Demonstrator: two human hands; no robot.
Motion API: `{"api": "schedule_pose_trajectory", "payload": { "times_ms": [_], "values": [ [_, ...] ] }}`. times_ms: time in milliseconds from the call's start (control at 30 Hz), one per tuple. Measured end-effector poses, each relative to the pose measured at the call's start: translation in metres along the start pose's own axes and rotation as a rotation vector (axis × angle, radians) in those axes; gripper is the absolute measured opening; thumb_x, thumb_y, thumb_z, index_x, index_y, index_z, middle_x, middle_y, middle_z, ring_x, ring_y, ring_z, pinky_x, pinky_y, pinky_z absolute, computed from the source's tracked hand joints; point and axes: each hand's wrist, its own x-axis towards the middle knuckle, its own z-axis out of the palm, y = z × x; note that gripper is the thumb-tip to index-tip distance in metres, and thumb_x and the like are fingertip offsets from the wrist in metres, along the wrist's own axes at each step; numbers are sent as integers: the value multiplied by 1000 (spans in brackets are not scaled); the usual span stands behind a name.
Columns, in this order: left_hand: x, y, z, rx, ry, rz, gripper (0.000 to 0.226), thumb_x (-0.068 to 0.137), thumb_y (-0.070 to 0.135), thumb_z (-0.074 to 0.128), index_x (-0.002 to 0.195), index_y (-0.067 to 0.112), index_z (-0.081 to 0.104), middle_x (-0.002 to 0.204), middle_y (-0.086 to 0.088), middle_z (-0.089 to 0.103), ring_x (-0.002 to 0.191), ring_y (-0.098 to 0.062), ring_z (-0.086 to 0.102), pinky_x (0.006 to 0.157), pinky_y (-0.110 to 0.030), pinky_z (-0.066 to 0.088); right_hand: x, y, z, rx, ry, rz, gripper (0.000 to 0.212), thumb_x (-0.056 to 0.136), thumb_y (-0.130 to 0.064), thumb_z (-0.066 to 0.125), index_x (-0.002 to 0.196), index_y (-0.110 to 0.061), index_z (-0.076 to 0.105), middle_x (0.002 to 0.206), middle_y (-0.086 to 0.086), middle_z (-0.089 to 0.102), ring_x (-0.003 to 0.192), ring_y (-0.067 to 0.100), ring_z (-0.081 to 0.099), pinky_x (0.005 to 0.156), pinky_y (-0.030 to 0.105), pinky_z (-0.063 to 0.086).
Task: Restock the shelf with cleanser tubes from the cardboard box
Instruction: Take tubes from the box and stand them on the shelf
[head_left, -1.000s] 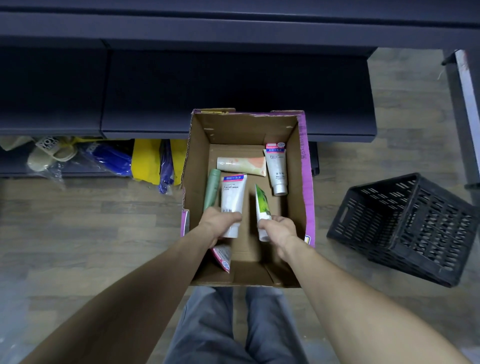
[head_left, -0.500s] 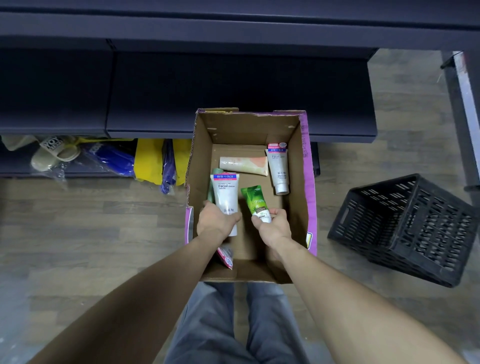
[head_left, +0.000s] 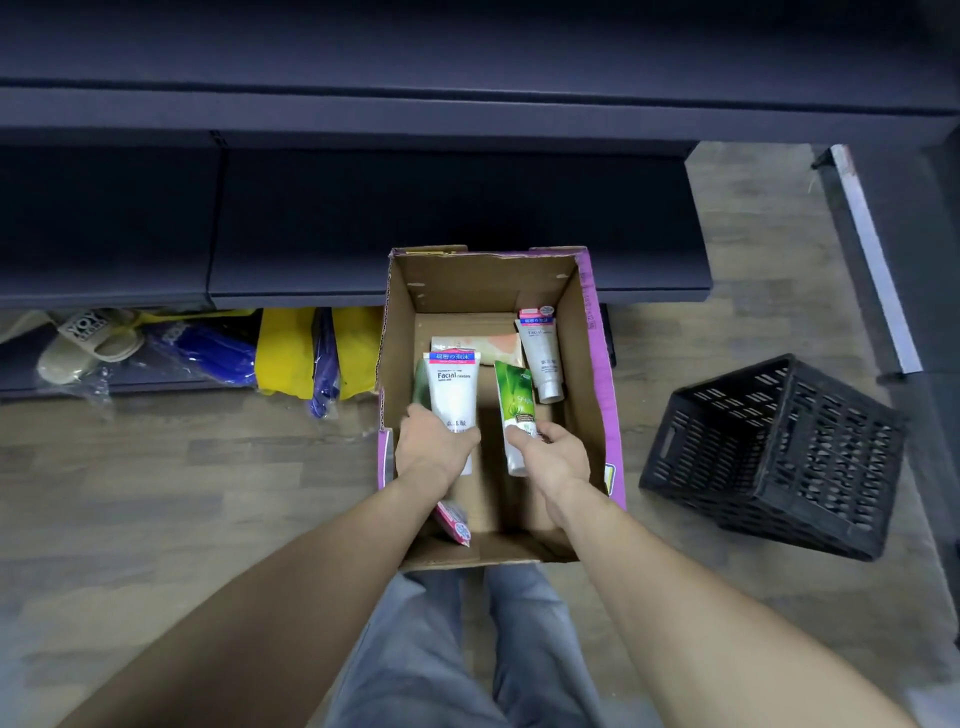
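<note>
An open cardboard box stands on the floor before the dark shelf. My left hand grips a white "Facial" cleanser tube, with a green tube partly hidden behind it. My right hand holds a green-and-white tube by its lower end. Both held tubes are raised inside the box. On the box floor lie a peach tube and a white tube with a pink top. A pink packet shows under my left wrist.
A black plastic crate sits tilted on the wooden floor to the right. Under the shelf at left are slippers, blue items in plastic and yellow packages. A metal rail runs along the right side.
Both hands have lifted their tubes up from the box floor. The green-and-white tube has turned face-up in my right hand. The view has shifted slightly.
</note>
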Motion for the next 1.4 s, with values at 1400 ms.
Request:
{"api": "schedule_pose_trajectory", "payload": {
  "times_ms": [1400],
  "values": [
    [-176, 148, -169, -204, 619, 516, 64, 73, 44, 78, 116, 10, 45, 112, -8, 55, 102, -25, 62, 71, -36, 53, -159, -173, -137, 0, 324, -846, 38, 78, -31, 79, 113, -26, 64, 102, -5, 68, 91, 16, 64, 76, 34, 54]
  ]
}}
